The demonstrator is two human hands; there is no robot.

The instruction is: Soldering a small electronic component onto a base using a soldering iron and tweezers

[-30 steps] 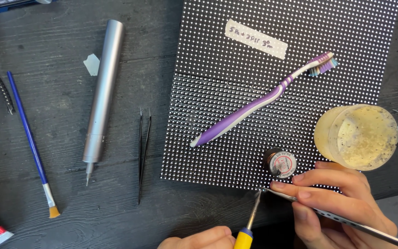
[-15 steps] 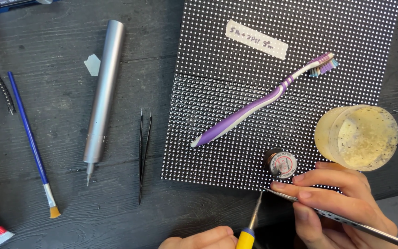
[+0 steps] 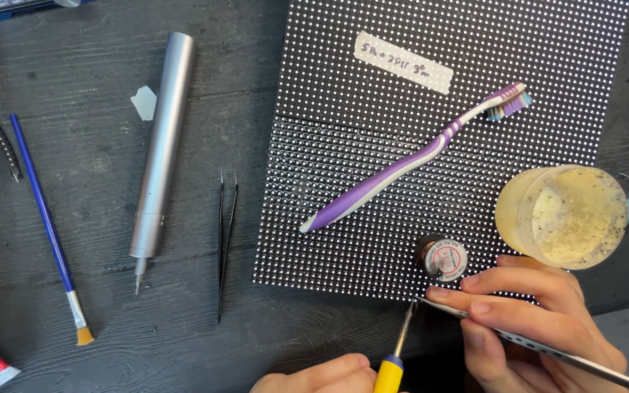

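Dark weathered wood forms the tabletop point(image 3: 96, 342), and on it lies a black LED matrix panel point(image 3: 373, 240) dotted with white points. At the panel's lower edge the right hand point(image 3: 533, 320) pinches a pair of silver tweezers point(image 3: 547, 349) between thumb and fingers, the tips reaching left to the panel's border. The left hand point(image 3: 322, 377), mostly cut off by the bottom of the view, is closed around the yellow handle of a soldering iron point(image 3: 398, 349), whose thin metal tip meets the tweezer tips at the panel edge. Just above the right hand sits a small solder spool point(image 3: 442, 258), and beside it a round yellowish flux jar point(image 3: 562, 216). A purple-and-white toothbrush point(image 3: 416, 156) lies diagonally across the panel below a paper label point(image 3: 402, 62). Left of the panel rest black tweezers point(image 3: 226, 240), a silver cylindrical electric screwdriver point(image 3: 160, 153) and a blue-handled paintbrush point(image 3: 45, 225).
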